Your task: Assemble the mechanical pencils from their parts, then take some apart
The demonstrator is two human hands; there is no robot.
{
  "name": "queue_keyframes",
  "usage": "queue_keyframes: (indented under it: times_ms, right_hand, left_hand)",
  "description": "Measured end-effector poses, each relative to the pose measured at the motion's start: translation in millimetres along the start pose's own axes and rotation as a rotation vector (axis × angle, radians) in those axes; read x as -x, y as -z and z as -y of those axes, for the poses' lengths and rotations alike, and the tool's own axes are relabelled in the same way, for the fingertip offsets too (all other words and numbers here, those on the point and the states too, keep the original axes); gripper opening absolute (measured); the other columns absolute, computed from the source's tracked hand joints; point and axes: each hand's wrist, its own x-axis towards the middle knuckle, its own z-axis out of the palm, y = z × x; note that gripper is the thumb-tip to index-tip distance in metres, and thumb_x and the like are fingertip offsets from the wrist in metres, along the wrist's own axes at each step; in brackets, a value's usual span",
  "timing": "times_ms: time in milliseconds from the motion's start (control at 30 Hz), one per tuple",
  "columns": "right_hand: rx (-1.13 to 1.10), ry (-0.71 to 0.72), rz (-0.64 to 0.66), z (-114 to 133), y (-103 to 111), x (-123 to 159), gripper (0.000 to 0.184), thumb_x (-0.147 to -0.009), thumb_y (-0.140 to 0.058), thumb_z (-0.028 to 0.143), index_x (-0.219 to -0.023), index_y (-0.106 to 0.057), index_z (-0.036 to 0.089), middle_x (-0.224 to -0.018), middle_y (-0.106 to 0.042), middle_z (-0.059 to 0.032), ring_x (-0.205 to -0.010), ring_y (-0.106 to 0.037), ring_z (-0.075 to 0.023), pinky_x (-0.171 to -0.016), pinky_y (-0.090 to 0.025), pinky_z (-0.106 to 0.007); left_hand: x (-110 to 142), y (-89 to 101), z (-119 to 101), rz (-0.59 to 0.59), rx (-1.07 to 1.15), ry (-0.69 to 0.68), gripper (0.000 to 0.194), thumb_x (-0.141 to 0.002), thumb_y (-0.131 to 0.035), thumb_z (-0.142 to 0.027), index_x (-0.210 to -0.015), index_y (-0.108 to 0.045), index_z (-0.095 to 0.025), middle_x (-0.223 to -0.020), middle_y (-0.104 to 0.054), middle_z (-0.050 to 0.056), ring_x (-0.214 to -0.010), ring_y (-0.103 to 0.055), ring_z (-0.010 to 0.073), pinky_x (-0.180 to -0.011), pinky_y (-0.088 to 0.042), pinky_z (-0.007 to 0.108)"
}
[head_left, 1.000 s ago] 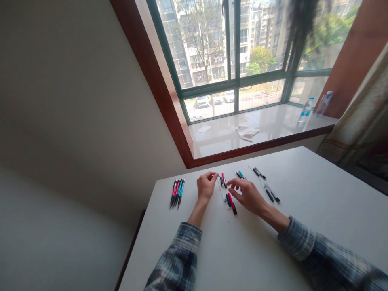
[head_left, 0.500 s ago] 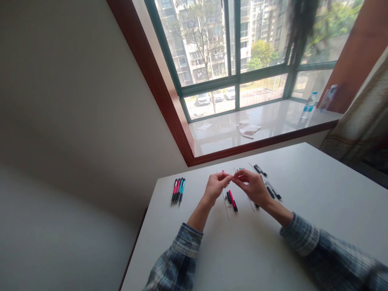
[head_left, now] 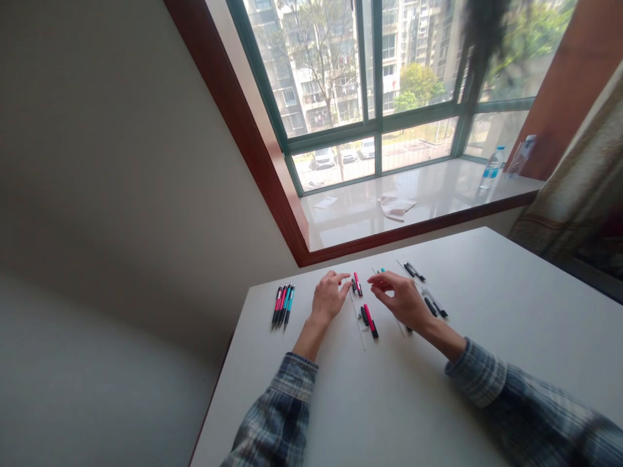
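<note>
My left hand (head_left: 329, 297) lies low over the white table (head_left: 389, 402) with its fingers stretched out, fingertips just beside a short pink pen piece (head_left: 357, 284). My right hand (head_left: 402, 299) hovers to the right, thumb and forefinger pinched close together; what they hold is too small to see. Between the hands lie a pink-and-black pen barrel (head_left: 370, 321) and a thin white refill (head_left: 359, 324). A teal piece (head_left: 382, 269) peeks out behind my right fingers. Black pen parts (head_left: 435, 306) lie to the right of my right hand.
Several finished pink and teal pens (head_left: 282, 305) lie side by side at the table's left. More black parts (head_left: 415, 271) sit further back. Beyond the table, a window sill holds a white cloth (head_left: 395, 206) and a water bottle (head_left: 490, 170). A curtain hangs at the right.
Half a second ago the two hands met, pinching something above the table. They have since parted; my left hand has dropped back beside the pink piece.
</note>
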Motion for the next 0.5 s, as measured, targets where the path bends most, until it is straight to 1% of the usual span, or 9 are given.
queue_keyframes:
  times_ms: [100, 200, 367, 500]
  right_hand:
    - [0.013, 0.015, 0.007, 3.9, 1.2, 0.0, 0.016, -0.092, -0.062, 0.022, -0.103, -0.074, 0.022, -0.093, -0.076, -0.006, -0.078, -0.072, -0.0195, -0.077, -0.06, -0.035]
    - [0.016, 0.023, 0.019, 6.6, 1.9, 0.2, 0.015, -0.092, -0.062, 0.02, -0.101, -0.073, 0.022, -0.093, -0.076, -0.0053, -0.078, -0.071, -0.019, -0.076, -0.059, -0.033]
    - [0.023, 0.033, 0.027, 6.9, 0.9, 0.7, 0.014, -0.092, -0.062, 0.02, -0.101, -0.073, 0.022, -0.092, -0.076, -0.0046, -0.078, -0.071, -0.0189, -0.077, -0.059, -0.033]
    - [0.024, 0.037, 0.033, 8.1, 0.8, 1.4, 0.014, -0.093, -0.062, 0.02, -0.101, -0.073, 0.022, -0.092, -0.076, -0.0046, -0.078, -0.071, -0.019, -0.077, -0.059, -0.034]
  left_hand:
    - [-0.7, -5.9, 9.5, 0.033, -0.037, -0.023, 0.032, -0.097, -0.059, -0.039, -0.122, -0.075, -0.028, -0.104, -0.066, 0.007, -0.096, -0.064, 0.0227, -0.091, -0.049, 0.034]
    - [-2.7, -11.4, 12.3, 0.048, -0.045, -0.025, 0.033, -0.096, -0.06, -0.04, -0.124, -0.074, -0.028, -0.103, -0.063, 0.007, -0.095, -0.064, 0.0222, -0.09, -0.049, 0.033]
    - [-5.3, -13.8, 12.8, 0.073, -0.054, -0.011, 0.031, -0.096, -0.06, -0.041, -0.119, -0.076, -0.028, -0.1, -0.062, 0.006, -0.096, -0.063, 0.0224, -0.089, -0.048, 0.033]
    - [-5.7, -12.6, 12.4, 0.064, -0.027, 0.001, 0.026, -0.093, -0.063, -0.038, -0.111, -0.078, -0.028, -0.101, -0.063, 0.006, -0.1, -0.062, 0.0239, -0.091, -0.048, 0.036]
